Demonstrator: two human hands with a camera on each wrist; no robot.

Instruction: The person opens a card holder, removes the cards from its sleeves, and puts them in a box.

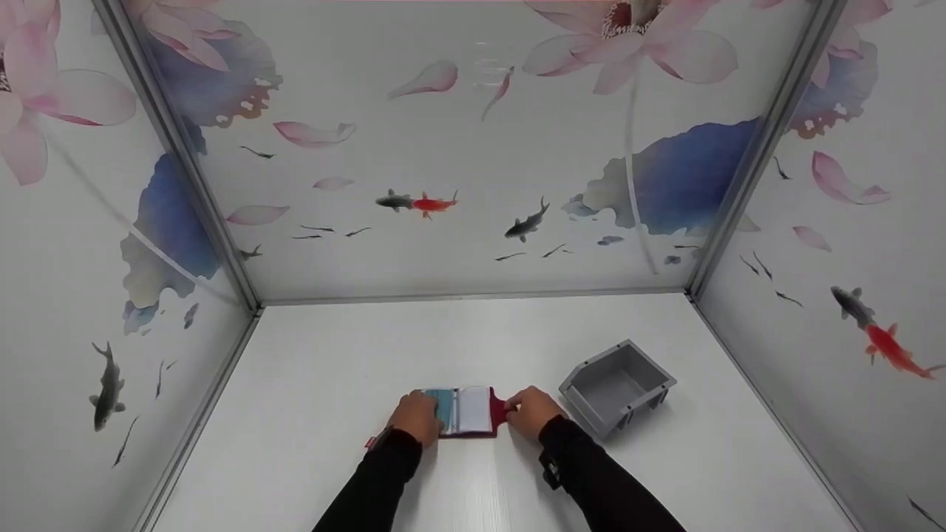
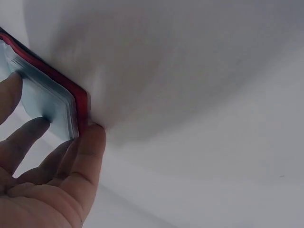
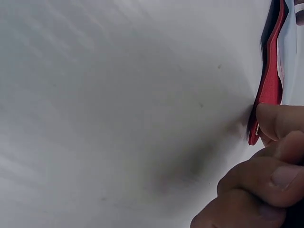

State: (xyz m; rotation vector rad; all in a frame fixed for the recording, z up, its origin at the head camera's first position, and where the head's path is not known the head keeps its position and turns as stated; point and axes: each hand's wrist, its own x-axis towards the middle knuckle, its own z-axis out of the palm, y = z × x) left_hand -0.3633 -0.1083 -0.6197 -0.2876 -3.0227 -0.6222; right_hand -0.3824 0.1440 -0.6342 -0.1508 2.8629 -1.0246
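Flower-printed walls (image 1: 414,155) enclose a white surface (image 1: 355,347), and the small red binder (image 1: 465,412) lies open on it at lower centre of the frame, its teal sheet (image 1: 445,405) to the left and white page (image 1: 474,408) to the right. The left hand (image 1: 414,417) has its grip on the left edge, fingers touching the teal sheet; the right hand (image 1: 532,411) pinches the red tab (image 1: 499,408). A grey bin (image 1: 590,414) stands just beyond, right of centre. The step seems to be handling the opened cover by both ends; folding it would call for the right pinch leading while the left steadies the sheets.
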